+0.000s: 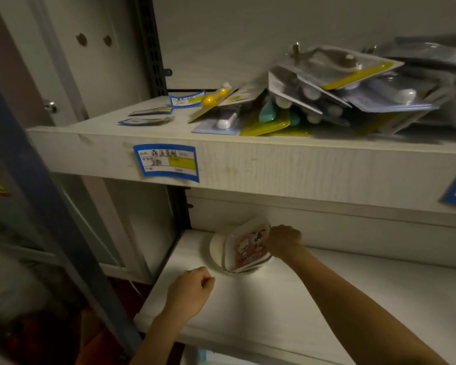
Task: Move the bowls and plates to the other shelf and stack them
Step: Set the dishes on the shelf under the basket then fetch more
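One tilted stack of cartoon plates [244, 246] on the lower shelf [327, 299] is gripped by the right hand [283, 239]; the left hand [192, 288] is curled, empty.

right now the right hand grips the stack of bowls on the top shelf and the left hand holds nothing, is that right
Not quite. The head view shows the right hand gripping the stack of bowls on the lower shelf, not the top shelf. The left hand does hold nothing.
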Motion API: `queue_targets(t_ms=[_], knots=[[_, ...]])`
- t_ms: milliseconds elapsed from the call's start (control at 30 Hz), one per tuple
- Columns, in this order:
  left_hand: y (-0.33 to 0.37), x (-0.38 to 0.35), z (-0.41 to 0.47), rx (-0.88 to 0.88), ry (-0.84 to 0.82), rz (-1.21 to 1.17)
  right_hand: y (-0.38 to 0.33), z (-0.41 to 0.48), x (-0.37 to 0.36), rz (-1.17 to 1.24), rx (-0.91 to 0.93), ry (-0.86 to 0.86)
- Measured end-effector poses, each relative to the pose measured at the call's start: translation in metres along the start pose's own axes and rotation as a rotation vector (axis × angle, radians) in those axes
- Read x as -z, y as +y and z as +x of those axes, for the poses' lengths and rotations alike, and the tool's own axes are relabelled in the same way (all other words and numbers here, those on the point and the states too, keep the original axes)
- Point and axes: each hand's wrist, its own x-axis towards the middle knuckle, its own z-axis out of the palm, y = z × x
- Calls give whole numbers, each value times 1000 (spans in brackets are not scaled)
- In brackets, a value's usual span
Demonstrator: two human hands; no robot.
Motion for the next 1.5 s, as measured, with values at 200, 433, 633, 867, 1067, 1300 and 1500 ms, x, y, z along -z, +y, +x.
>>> queue_targets(t_ms=[200, 433, 633, 867, 1067, 1300, 1500], knots=[[10, -1, 20, 64, -7, -171, 37, -22, 16, 299, -88, 68], [33, -17, 61, 50, 12, -98, 102, -78, 3, 436, -166, 132], [52, -40, 89, 152, -120, 7, 135, -130, -16, 433, -281, 211], [49, -55, 110, 113, -105, 256, 163, -171, -38, 527, -415, 162], [48, -55, 127, 161, -194, 334, 176, -193, -48, 558, -498, 136], [65, -47, 123, 30, -69, 168, 195, -222, -53, 669, -546, 165], [106, -35, 76, -151, 9, 73, 232, -259, -55, 740, -572, 227]])
